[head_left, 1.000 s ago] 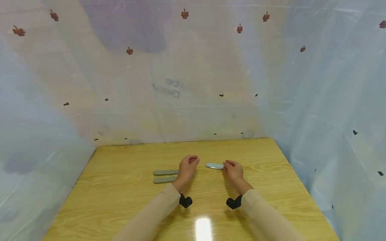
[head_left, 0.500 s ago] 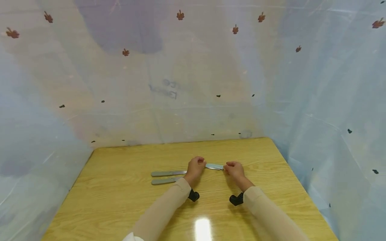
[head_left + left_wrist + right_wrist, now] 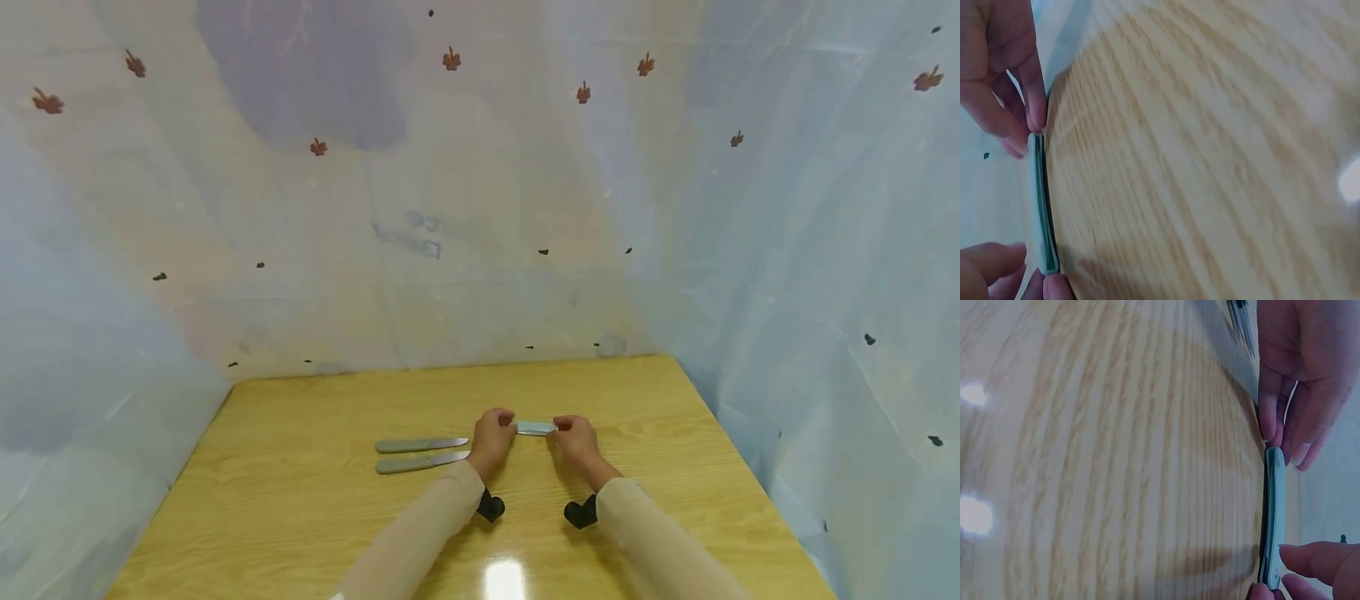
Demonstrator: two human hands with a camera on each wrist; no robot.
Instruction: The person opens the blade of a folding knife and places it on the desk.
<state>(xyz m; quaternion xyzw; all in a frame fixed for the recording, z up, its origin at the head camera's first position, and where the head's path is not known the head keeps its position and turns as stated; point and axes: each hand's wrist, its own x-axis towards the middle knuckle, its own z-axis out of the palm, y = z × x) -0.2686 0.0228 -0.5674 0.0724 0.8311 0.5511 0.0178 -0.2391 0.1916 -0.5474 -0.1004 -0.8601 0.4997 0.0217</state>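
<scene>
A folded pocket knife (image 3: 535,428) with a pale green handle lies crosswise between the two hands. At its left end, my left hand (image 3: 492,443) grips it with curled fingertips. My right hand (image 3: 576,442) pinches the right end between thumb and fingers, by a small rivet seen in the right wrist view. The left wrist view looks along the slot of the knife (image 3: 1041,200), where the blade is folded in. To the left lie two opened knives with grey-green handles, an upper knife (image 3: 405,446) and a lower knife (image 3: 405,464), both blades pointing right.
The wooden table (image 3: 300,517) has its back edge against a pale plastic sheet (image 3: 480,308) with leaf marks. Black wrist cameras sit under both sleeves. A bright reflection shines near the front of the table.
My left hand has moved right, from near the opened knives to the pocket knife's left end, and now holds it. The right hand has stayed at the right end. The opened blades are now uncovered.
</scene>
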